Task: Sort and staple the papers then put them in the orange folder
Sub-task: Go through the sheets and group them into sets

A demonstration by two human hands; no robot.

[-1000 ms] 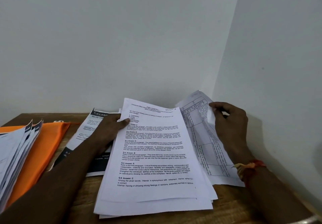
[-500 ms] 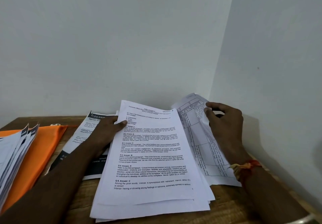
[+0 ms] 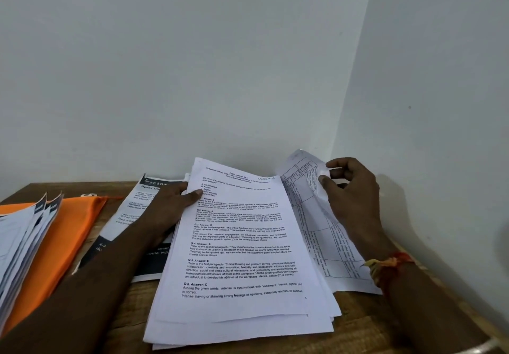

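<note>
While gripped at its left edge by left hand (image 3: 173, 205), thumb on top, stack (image 3: 242, 257) on table (image 3: 371, 331), far end lifted, right hand (image 3: 352, 194) with curled fingers (image 3: 324, 180) pinching top corner of gridded sheet (image 3: 325, 243) just right of stack, orange folder (image 3: 68, 229) at far left.

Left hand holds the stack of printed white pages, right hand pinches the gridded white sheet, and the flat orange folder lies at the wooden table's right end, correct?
No: the head view shows the flat orange folder at the wooden table's left end. The left hand does hold the stack of printed white pages, and the right hand pinches the gridded white sheet.
</note>
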